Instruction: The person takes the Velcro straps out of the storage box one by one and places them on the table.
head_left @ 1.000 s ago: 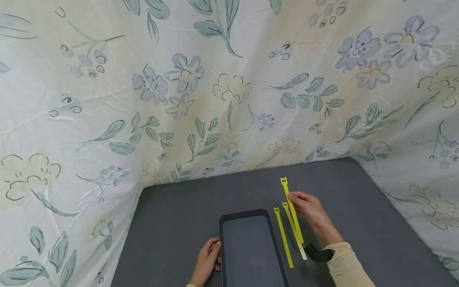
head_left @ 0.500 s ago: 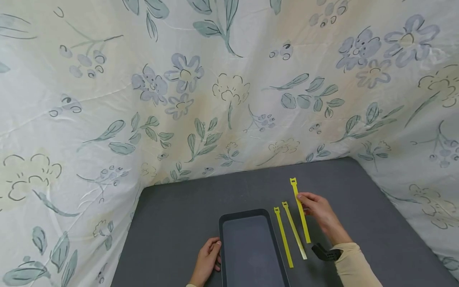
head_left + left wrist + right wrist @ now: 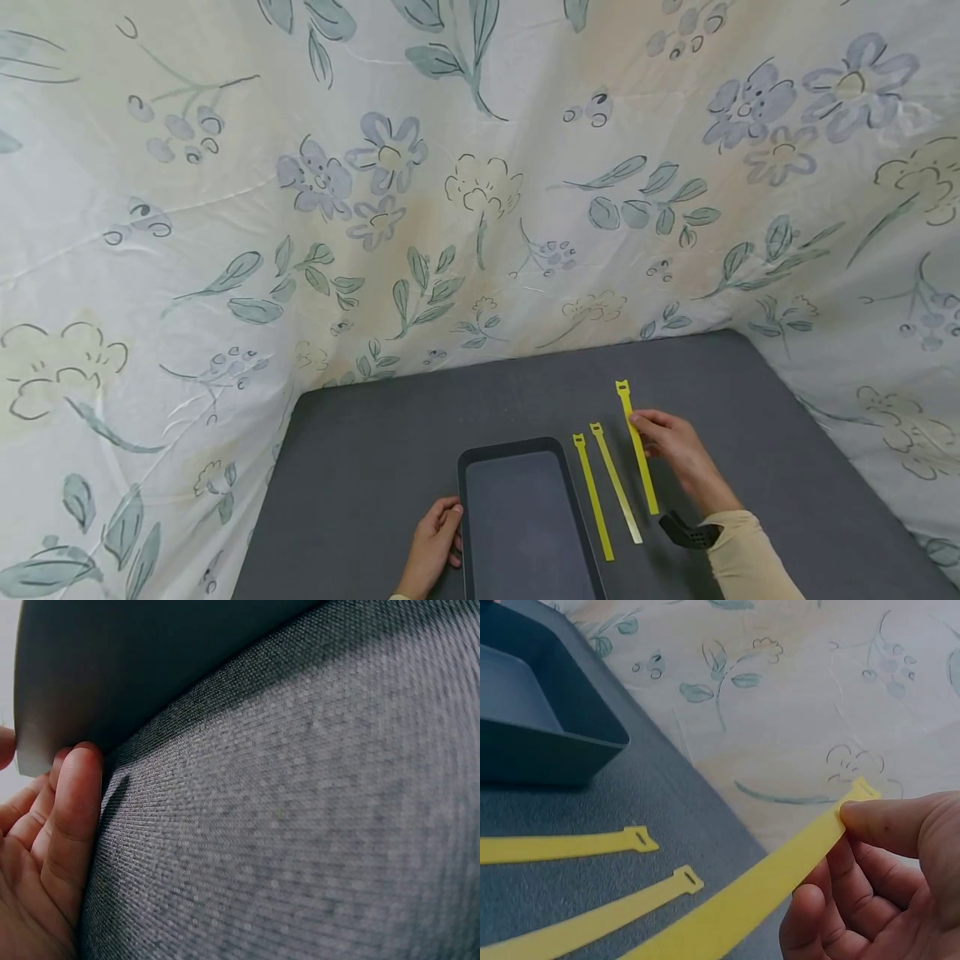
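Note:
My right hand (image 3: 677, 446) pinches a yellow hook-and-loop cable tie (image 3: 641, 471) between thumb and fingers, near its slotted head. In the right wrist view this held cable tie (image 3: 780, 881) slants up above the table. Two more yellow cable ties lie flat to its left: a middle cable tie (image 3: 615, 483) and a left cable tie (image 3: 593, 500) along the tray's right side. A dark rectangular tray (image 3: 517, 525) stands beside them with nothing in it. My left hand (image 3: 433, 537) holds the tray's left edge, its fingertips (image 3: 79, 769) against the outer wall.
The dark grey table (image 3: 360, 467) is enclosed by a floral curtain (image 3: 480, 208) at the back and sides. A black wrist mount (image 3: 686, 533) sits below my right hand, next to the light sleeve (image 3: 750, 554).
My right hand has moved right with the held cable tie, away from the middle one, and slightly nearer to me. The left hand, the tray and the two lying cable ties have stayed put.

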Tool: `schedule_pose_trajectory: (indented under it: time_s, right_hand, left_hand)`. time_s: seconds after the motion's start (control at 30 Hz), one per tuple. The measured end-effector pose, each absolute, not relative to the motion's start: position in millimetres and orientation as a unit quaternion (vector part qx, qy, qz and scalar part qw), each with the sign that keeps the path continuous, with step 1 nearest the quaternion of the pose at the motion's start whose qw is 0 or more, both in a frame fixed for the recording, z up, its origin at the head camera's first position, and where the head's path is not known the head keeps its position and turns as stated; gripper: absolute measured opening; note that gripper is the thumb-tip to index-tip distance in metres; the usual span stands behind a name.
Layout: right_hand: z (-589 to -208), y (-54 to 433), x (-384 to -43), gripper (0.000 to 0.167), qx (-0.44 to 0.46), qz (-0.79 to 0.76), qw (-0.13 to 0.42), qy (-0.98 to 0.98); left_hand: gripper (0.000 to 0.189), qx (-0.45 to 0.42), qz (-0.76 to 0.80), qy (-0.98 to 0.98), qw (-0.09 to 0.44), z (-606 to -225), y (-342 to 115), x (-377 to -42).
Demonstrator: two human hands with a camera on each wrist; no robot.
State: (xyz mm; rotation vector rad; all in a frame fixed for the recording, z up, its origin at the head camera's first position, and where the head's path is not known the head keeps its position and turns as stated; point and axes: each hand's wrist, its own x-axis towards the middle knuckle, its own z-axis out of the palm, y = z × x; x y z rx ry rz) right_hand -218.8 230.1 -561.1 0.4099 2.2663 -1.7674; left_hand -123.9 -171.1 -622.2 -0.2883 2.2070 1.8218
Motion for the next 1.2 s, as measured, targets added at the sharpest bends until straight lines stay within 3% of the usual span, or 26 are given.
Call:
schedule_pose_trajectory:
  time_s: [1.2]
  right_hand:
    - [-605,232,-218,0.034,0.141,-0.504,0.097,0.847]
  left_hand:
    - [0.048,-0.1,0.624,0.763,0.134,-622,-172,-126]
